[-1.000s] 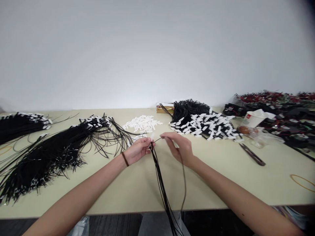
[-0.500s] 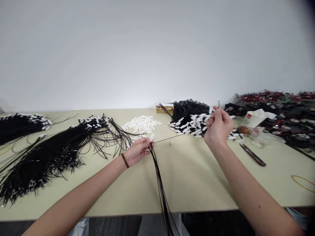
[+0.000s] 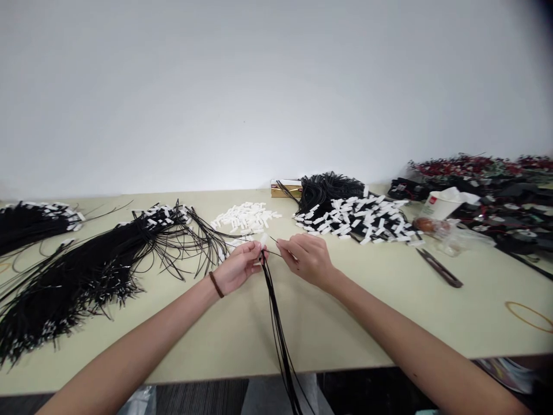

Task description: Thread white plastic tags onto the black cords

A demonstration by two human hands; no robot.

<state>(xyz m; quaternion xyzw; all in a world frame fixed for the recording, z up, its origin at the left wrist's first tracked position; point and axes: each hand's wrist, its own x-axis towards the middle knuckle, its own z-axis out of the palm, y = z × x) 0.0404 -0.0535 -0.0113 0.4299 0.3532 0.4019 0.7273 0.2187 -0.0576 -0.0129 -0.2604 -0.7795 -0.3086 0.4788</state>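
Observation:
My left hand [image 3: 238,266] is closed on a bundle of thin black wires [image 3: 276,323] that hangs down past the table's front edge. A small white connector [image 3: 263,238] sticks up from its fingertips. Just to the right, my right hand [image 3: 307,257] pinches a single black wire [image 3: 272,252], which runs across to the left hand. A short wire end pokes out beyond the right fingertips towards the white connector. Behind the hands lies a loose pile of white connectors [image 3: 246,217] on the table [image 3: 345,334].
Black wire bundles [image 3: 99,259] with white ends cover the left side. At the back are wires with white connectors [image 3: 367,216] and a small gold box [image 3: 286,188]. Thread snips [image 3: 439,268], a paper cup [image 3: 443,204], a plastic bag [image 3: 453,239] and a yellow rubber band [image 3: 527,316] lie right.
My right hand has come down and left from its raised place, close to my left hand. The wire between them is no longer stretched long. My left hand keeps its hold.

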